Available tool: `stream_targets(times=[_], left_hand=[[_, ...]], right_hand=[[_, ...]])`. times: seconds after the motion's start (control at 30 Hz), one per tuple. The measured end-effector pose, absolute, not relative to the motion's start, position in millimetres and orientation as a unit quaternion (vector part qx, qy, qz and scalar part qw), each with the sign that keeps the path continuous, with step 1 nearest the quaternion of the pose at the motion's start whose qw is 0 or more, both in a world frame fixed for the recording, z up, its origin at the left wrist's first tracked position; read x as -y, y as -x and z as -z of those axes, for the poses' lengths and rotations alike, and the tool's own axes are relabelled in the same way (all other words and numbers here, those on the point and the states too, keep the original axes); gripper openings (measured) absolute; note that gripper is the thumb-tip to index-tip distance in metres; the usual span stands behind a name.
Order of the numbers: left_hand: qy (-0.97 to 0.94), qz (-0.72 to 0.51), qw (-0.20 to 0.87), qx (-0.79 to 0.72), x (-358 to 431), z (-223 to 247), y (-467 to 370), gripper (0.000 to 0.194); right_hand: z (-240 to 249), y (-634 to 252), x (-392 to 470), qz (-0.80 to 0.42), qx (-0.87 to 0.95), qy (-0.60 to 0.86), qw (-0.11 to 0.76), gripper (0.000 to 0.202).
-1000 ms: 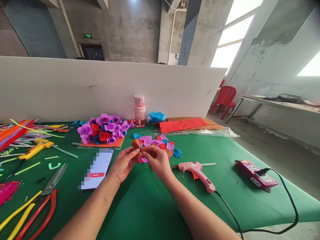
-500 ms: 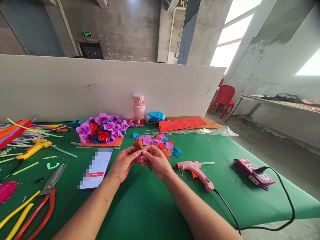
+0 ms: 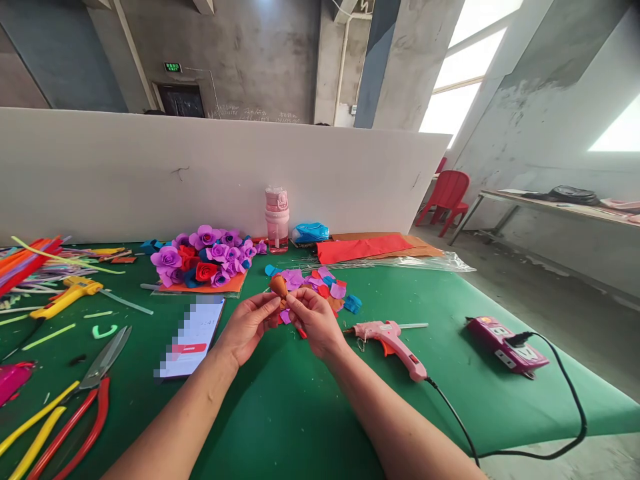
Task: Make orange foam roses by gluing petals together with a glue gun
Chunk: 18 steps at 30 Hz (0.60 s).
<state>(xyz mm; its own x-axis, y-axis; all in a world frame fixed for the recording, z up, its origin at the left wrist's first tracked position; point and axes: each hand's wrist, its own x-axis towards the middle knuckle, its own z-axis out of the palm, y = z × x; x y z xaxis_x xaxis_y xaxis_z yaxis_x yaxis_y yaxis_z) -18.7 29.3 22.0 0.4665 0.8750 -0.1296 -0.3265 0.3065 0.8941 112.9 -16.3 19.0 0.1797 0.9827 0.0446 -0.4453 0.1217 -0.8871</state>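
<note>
Between the fingertips of both hands is a small brown paper petal (image 3: 279, 287), curved into a cupped shape. My left hand (image 3: 250, 325) pinches it from the left, and my right hand (image 3: 315, 319) pinches its right edge. Just behind the hands lies a loose pile of purple, red, blue and brown petals (image 3: 320, 283), partly hidden by them. To the right of my right hand a pink glue gun (image 3: 393, 340) rests on its side. Finished purple, red and blue paper flowers (image 3: 210, 257) sit in a bunch at the back left.
Left of my hands lies a phone (image 3: 193, 340), with large scissors (image 3: 103, 373) and a yellow glue gun (image 3: 70, 297) further left. A pink bottle (image 3: 277, 220) stands before the white board (image 3: 215, 173). A purple power socket (image 3: 507, 343) with a black cord lies right.
The brown petal has turned a little between my fingers and shows a more rounded, cupped face. My hands stay in nearly the same place.
</note>
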Motion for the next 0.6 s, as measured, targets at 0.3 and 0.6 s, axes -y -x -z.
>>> stream_targets(times=[0.3, 0.6], left_hand=[[-0.464, -0.451, 0.672, -0.361, -25.1, -26.8, 15.8, 0.026], [-0.483, -0.432, 0.677, -0.349, -22.2, -27.8, 16.2, 0.022]], right_hand=[[-20.4, -114.0, 17.3, -0.535, 0.357, 0.412, 0.646, 0.037], [-17.3, -112.0, 15.8, -0.517, 0.369, 0.418, 0.650, 0.041]])
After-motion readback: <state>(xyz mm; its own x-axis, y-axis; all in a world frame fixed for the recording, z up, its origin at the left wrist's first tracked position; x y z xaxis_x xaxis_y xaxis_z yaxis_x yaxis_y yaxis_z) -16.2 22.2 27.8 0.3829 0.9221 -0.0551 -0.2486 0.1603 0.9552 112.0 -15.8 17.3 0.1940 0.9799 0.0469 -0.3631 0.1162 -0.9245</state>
